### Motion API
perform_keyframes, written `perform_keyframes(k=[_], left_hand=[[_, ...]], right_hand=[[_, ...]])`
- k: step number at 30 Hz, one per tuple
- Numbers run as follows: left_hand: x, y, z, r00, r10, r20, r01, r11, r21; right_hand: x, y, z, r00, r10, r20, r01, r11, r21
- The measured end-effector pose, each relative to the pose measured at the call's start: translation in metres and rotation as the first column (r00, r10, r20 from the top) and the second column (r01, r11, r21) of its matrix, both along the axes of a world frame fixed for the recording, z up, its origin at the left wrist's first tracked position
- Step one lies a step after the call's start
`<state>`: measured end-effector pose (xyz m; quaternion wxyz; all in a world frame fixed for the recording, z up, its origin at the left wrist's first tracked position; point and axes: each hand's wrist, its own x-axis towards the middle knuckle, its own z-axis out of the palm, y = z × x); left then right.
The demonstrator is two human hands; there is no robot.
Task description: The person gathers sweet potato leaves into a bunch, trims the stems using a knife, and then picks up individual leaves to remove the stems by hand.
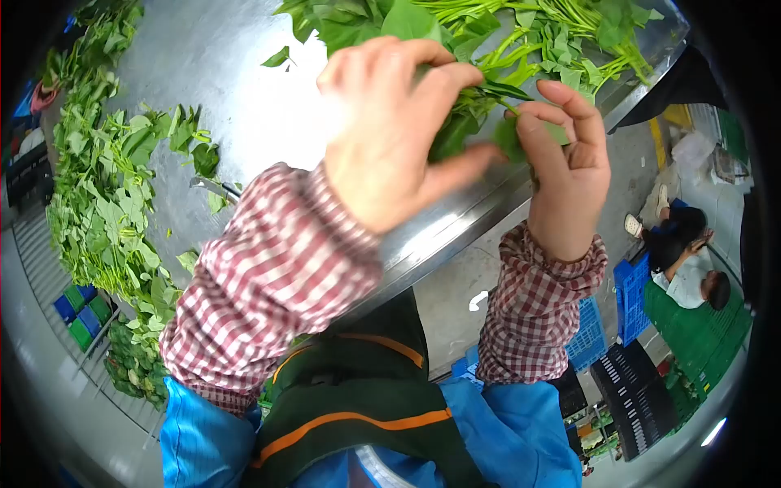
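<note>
My left hand is over the metal table, its fingers curled round a bunch of leafy green stems; its thumb is blurred. To its right, my right hand has its palm turned up and pinches a leaf and stem from the same bunch between thumb and fingers. More greens with long pale stems lie just beyond both hands. The palm side of my left hand is hidden.
A long heap of leaves runs down the table's left side, with a curved metal piece nearby. At the right are blue crates, black crates and a person seated on green crates.
</note>
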<state>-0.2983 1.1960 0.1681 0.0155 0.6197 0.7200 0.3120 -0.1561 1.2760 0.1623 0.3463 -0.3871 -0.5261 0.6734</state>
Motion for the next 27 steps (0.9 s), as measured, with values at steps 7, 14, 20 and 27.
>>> perform_keyframes(k=[7,14,20,27], left_hand=[[-0.021,0.000,-0.009,0.791,0.033,0.611,0.004,0.998,-0.059],[-0.021,-0.007,0.013,0.462,-0.050,0.886,0.046,0.998,0.032],[-0.048,-0.072,0.042,0.152,-0.077,0.985,-0.015,0.997,0.080],[-0.151,-0.367,0.089,0.300,0.684,0.665,0.182,0.643,-0.744]], right_hand=[[0.010,0.012,0.016,0.962,-0.011,-0.273,-0.041,0.982,-0.185],[0.017,0.002,0.025,0.852,-0.017,-0.524,-0.076,0.985,-0.156],[0.040,0.002,0.020,0.813,-0.171,-0.556,0.152,0.985,-0.080],[0.080,-0.008,-0.024,0.974,-0.218,0.065,0.223,0.970,-0.092]])
